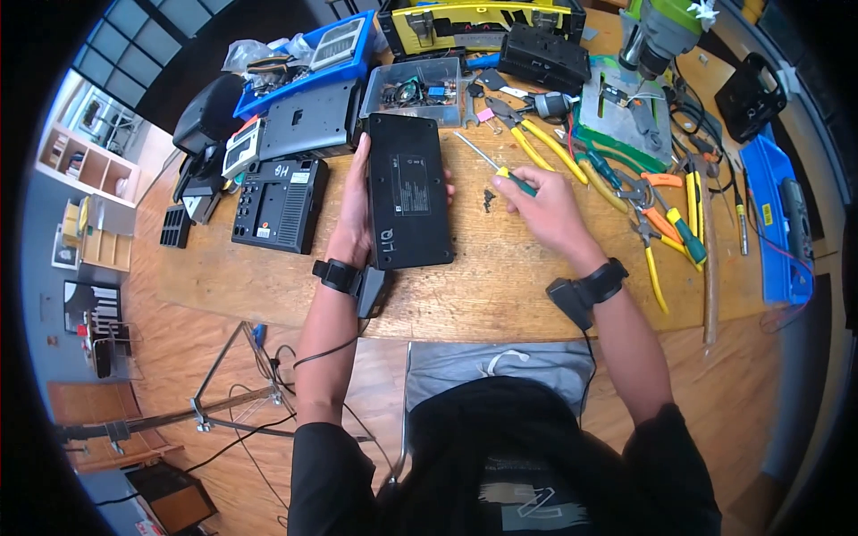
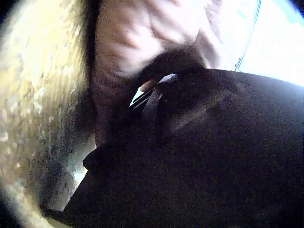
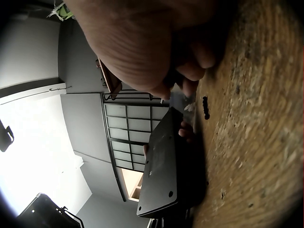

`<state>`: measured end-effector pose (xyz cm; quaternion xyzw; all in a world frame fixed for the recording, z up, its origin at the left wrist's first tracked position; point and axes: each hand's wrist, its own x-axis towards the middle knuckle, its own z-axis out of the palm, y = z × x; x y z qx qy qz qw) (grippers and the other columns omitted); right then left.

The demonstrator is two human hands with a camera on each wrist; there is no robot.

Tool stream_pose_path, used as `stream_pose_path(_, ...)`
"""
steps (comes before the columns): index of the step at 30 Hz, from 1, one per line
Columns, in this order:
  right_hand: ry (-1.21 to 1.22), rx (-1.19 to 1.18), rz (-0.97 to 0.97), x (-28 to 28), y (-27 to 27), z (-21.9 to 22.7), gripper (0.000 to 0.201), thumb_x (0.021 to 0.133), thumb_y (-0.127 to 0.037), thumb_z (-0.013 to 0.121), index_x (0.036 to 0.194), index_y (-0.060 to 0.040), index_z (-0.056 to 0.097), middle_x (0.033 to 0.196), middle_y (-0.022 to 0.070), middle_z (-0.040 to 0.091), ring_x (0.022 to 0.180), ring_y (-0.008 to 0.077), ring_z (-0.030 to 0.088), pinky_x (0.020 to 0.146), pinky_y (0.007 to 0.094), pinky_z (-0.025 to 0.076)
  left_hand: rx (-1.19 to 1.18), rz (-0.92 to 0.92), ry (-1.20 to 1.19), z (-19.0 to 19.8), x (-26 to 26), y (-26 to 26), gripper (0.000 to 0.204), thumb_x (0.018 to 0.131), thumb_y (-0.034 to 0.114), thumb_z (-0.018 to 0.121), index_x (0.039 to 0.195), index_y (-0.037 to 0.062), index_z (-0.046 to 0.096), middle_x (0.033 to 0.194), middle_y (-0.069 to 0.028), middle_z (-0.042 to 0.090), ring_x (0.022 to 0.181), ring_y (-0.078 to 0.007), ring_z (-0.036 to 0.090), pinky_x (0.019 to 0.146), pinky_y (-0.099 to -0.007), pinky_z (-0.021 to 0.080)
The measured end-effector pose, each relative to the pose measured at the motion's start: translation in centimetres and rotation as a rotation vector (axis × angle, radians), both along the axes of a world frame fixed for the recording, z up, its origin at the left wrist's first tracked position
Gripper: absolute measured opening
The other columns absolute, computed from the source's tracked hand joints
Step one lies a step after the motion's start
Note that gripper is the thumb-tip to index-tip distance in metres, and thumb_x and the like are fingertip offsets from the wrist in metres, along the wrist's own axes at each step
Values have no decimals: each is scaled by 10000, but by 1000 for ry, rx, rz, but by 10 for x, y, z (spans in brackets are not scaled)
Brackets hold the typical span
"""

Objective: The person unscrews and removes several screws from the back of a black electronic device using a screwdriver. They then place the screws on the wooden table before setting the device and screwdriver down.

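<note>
Gripping case [image 1: 411, 192] L fingers [image 1: 357, 163], scrwdrvr [image 1: 502, 171] R fingers [image 1: 514, 193]

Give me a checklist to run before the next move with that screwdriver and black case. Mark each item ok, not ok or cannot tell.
1. Black case held: ok, the left grip has it, with digits showing at both sides.
2. Screwdriver in hand: ok, the right grip holds its handle.
3. Screwdriver tip on the case: not ok, it points past the case's right side, apart from it.
4. Small dark pieces in a container: not ok, they lie loose on the tabletop.
5. Screws out of the case's corner holes: cannot tell, too small to see.
</note>
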<state>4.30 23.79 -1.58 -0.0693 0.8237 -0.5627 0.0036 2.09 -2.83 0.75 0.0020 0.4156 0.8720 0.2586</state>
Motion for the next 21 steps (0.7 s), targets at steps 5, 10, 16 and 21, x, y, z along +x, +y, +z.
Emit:
stream_pose_path(5, -9, -21, 11, 1, 1, 0, 406, 986, -356, 725, 887, 38, 709, 687, 25, 645, 633, 76, 563, 587, 290, 449, -11, -8, 11, -1, 1, 3, 930, 1021, 756, 284, 1384, -54, 560, 1160, -292, 705, 1021, -385, 742, 897, -462, 632)
stream_pose_path(10, -68, -86, 6, -5, 6, -6, 382, 989, -372, 724, 845, -18, 714, 683, -18, 626, 607, 61, 511, 563, 267, 407, -19, -37, 38, -5, -1, 0, 960, 1001, 774, 327, 1383, -75, 558, 1181, -304, 696, 1027, -386, 738, 926, -477, 620)
stream_pose_path(16, -143, -80, 21, 0, 5, 6, 351, 995, -371, 721, 854, -49, 721, 707, -30, 635, 601, 38, 498, 548, 237, 385, -24, -41, 55, -3, -2, 2, 861, 1035, 727, 308, 1327, -33, 586, 1084, -266, 727, 977, -357, 759, 843, -436, 647)
stream_pose_path(21, -112, -117, 34, -2, 8, 0, 340, 993, -372, 724, 861, -59, 725, 714, -30, 644, 592, 28, 490, 539, 221, 374, -4, -57, 87, -9, -4, 1, 888, 1020, 746, 322, 1341, -42, 578, 1115, -275, 718, 997, -368, 752, 870, -450, 636)
